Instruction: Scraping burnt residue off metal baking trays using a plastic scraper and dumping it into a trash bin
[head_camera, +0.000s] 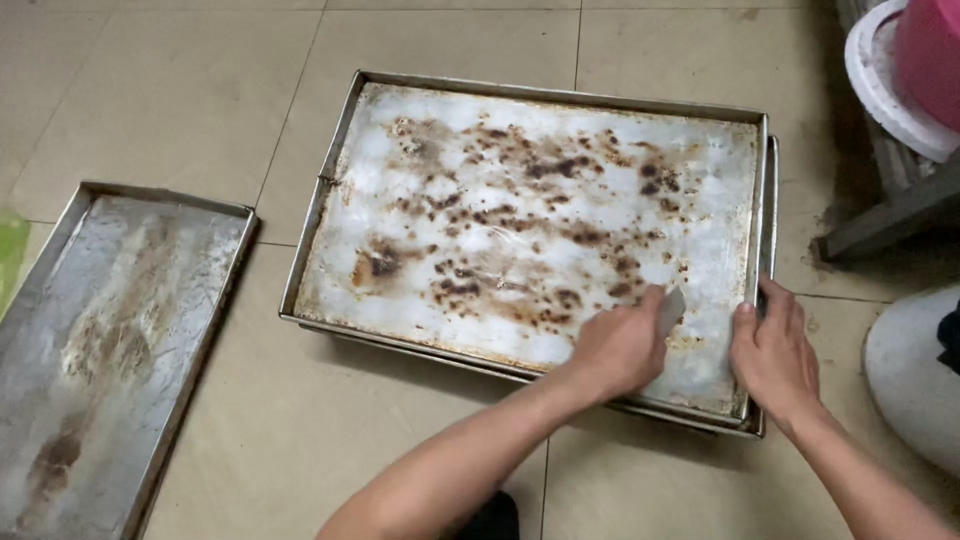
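Observation:
A large metal baking tray (345, 130) lies on the tiled floor, its surface whitish with brown burnt patches. It rests on top of other trays. My left hand (620, 345) is inside the tray near its lower right corner, closed around a small pale flat scraper (671, 310) pressed to the tray's surface. My right hand (772, 350) grips the tray's right rim, thumb inside and fingers over the edge.
A second grey tray (110, 330) with brown residue lies on the floor at the left. At the upper right stand a pink and white round object (905, 70) and a dark wooden frame (890, 215). A white rounded shape (915, 370) sits at the right edge.

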